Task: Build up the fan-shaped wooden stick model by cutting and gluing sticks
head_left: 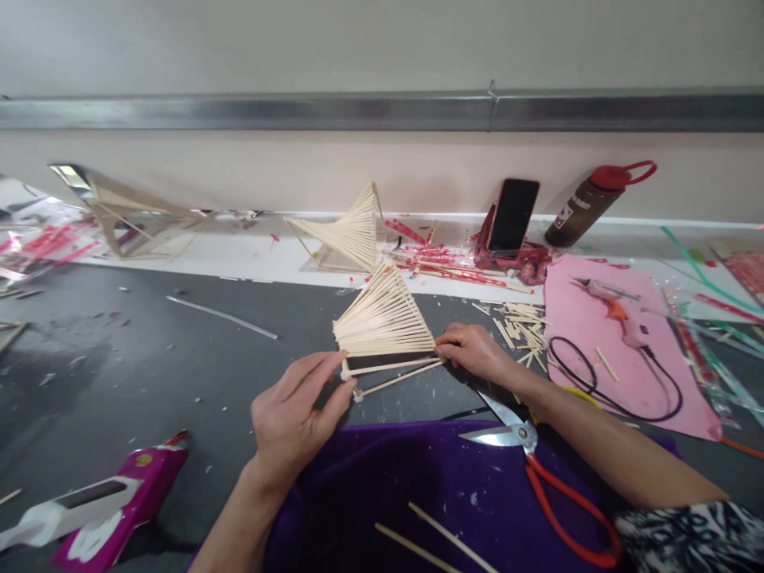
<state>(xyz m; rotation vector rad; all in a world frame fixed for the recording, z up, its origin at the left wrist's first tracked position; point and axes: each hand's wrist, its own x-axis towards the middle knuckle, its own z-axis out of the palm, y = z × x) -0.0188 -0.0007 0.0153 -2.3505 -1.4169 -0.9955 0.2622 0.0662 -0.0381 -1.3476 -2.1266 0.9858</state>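
Two hands: both grasping the frame [391, 328]; left hand [298, 406] at its 8 o'clock corner, right hand [477, 350] pinching at 4.
Frame: on or just above the desk [232, 374], cannot tell which; sticks fanned in close rows.
Second frame [355, 235]: standing at 11 o'clock from the first.
Phone [513, 215]: propped at 2, nearer than bottle [582, 211].
Cut sticks [518, 328]: scattered at 3.
Glue gun [617, 309]: farther out at 3, on pink cloth [570, 310].
Scissors [522, 436]: between 4 and 5, blades spread.
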